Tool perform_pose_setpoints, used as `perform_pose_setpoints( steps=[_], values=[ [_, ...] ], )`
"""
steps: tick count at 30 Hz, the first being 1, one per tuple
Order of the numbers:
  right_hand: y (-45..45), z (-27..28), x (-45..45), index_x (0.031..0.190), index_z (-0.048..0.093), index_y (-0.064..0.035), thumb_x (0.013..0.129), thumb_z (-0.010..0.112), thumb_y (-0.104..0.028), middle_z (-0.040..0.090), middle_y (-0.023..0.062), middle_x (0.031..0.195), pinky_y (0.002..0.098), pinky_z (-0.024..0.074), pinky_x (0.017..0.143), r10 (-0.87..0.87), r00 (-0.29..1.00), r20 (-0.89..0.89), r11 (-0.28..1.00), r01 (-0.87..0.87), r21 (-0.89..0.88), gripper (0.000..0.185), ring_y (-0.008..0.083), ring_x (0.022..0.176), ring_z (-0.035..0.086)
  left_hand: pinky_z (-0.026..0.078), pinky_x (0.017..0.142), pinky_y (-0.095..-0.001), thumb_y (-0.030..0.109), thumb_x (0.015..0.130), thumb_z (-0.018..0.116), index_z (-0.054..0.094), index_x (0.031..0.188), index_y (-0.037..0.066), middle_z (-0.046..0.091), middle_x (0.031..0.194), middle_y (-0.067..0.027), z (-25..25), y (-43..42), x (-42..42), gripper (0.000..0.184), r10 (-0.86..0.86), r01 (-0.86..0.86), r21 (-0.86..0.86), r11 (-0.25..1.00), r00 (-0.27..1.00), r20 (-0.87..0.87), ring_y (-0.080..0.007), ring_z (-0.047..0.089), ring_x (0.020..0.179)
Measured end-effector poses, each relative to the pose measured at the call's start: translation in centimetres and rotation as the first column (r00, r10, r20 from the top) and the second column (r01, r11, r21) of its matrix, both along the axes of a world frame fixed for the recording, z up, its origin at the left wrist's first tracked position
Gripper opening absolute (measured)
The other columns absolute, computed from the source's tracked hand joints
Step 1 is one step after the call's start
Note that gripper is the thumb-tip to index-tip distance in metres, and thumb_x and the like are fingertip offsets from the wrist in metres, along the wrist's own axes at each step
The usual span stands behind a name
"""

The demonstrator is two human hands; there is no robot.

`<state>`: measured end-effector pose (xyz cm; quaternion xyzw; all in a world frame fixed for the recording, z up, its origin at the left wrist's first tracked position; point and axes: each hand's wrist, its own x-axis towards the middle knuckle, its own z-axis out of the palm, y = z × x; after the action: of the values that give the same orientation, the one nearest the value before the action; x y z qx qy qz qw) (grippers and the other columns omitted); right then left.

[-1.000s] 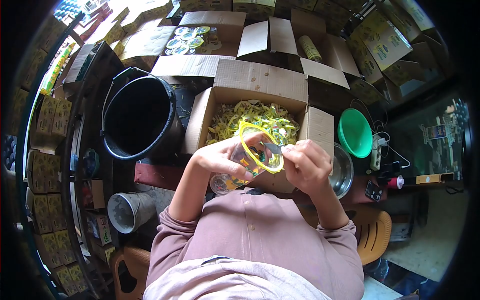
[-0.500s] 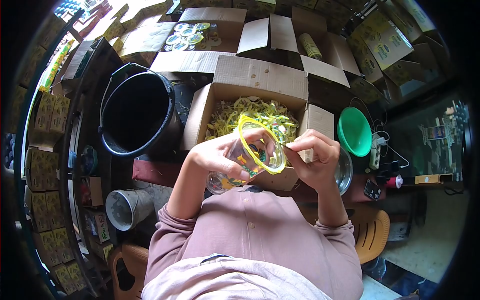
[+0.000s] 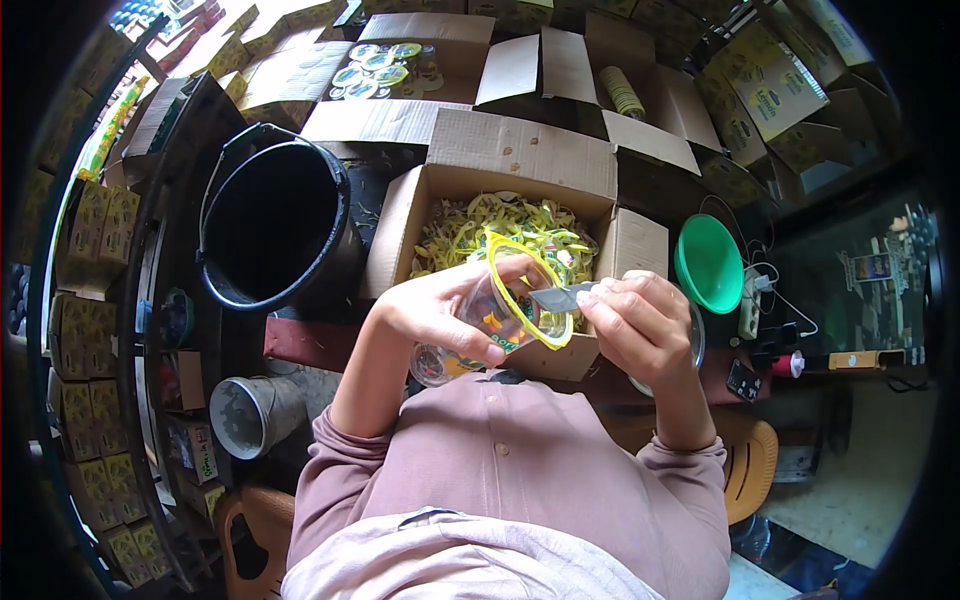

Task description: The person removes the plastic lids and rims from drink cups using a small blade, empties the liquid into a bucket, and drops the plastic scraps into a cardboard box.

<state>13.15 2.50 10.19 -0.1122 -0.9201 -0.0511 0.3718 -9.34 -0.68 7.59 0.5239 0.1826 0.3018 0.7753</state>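
One yellow-rimmed plastic cup point(image 3: 498, 328) lies within the curled fingers of the left hand point(image 3: 440, 315); the right hand point(image 3: 642, 325) pinches a metal blade point(image 3: 560, 298) at the cup's mouth; yellow trimmings point(image 3: 465, 232) lie beyond the fingers.

A pale cloth point(image 3: 480, 562) overlaps the mauve shirt point(image 3: 560, 450) (buttoned in front), its sleeves point(image 3: 345, 455) bunched up.

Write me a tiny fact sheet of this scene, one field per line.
Left hand: holds a clear printed cup, tilted
Right hand: pinches a flat blade
Blade position: across the cup's yellow rim; contact unclear
Beyond the hands: open cardboard box of yellowish scraps
Left side: black bucket
Right side: green bowl
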Motion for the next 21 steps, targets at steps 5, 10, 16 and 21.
perform_pose_setpoints(
  steps=[5, 10, 16, 21],
  values=[
    [0.5, 0.7, 0.6, 0.073, 0.06, -0.0006, 0.057, 0.063, -0.004, 0.053, 0.0038, 0.065, 0.0275, 0.049, 0.056, 0.062, 0.997, 0.055, 0.997, -0.065, 0.051, 0.016, 0.0148, 0.062, 0.056, 0.041, 0.068, -0.0234, 0.023, 0.061, 0.071, 0.04, 0.112, -0.004, 0.048, 0.093, -0.0085, 0.3, 0.1, -0.2, 0.065, -0.069, 0.069, 0.018, 0.997, 0.997, -0.019, -0.0113, 0.047, 0.08],
    [1.0, 1.2, 0.8, 0.071, 0.059, -0.0004, 0.056, 0.063, -0.005, 0.052, 0.0036, 0.064, 0.0266, 0.0493, 0.056, 0.109, 0.99, 0.087, 0.991, -0.115, 0.068, 0.016, 0.0143, 0.061, 0.056, 0.041, 0.068, -0.0238, 0.022, 0.061, 0.071, 0.04, 0.111, -0.004, 0.048, 0.094, -0.0084, -0.1, 0.3, -0.2, 0.065, -0.098, 0.097, 0.028, 0.995, 0.994, 0.041, -0.012, 0.048, 0.08],
    [0.9, 1.5, 0.6, 0.073, 0.058, 0.0003, 0.056, 0.062, -0.005, 0.053, 0.0033, 0.064, 0.026, 0.0493, 0.056, 0.131, 0.987, 0.097, 0.988, -0.138, 0.073, 0.018, 0.0138, 0.06, 0.056, 0.041, 0.066, -0.0229, 0.021, 0.06, 0.072, 0.04, 0.111, -0.002, 0.049, 0.092, -0.0078, -0.5, 0.3, -0.3, 0.064, -0.175, 0.191, -0.091, 0.977, 0.972, 0.16, -0.0117, 0.048, 0.079],
    [0.7, 1.3, 0.4, 0.073, 0.058, -0.0003, 0.055, 0.062, -0.006, 0.052, 0.0028, 0.065, 0.0268, 0.0488, 0.057, 0.147, 0.979, 0.143, 0.989, -0.149, -0.002, 0.02, 0.0141, 0.062, 0.056, 0.044, 0.062, -0.0238, 0.02, 0.06, 0.072, 0.035, 0.112, -0.008, 0.048, 0.091, -0.0144, -1.2, 1.0, 0.3, 0.07, -0.177, 0.168, 0.1, 0.981, 0.98, 0.091, -0.0154, 0.053, 0.073]
  ],
)
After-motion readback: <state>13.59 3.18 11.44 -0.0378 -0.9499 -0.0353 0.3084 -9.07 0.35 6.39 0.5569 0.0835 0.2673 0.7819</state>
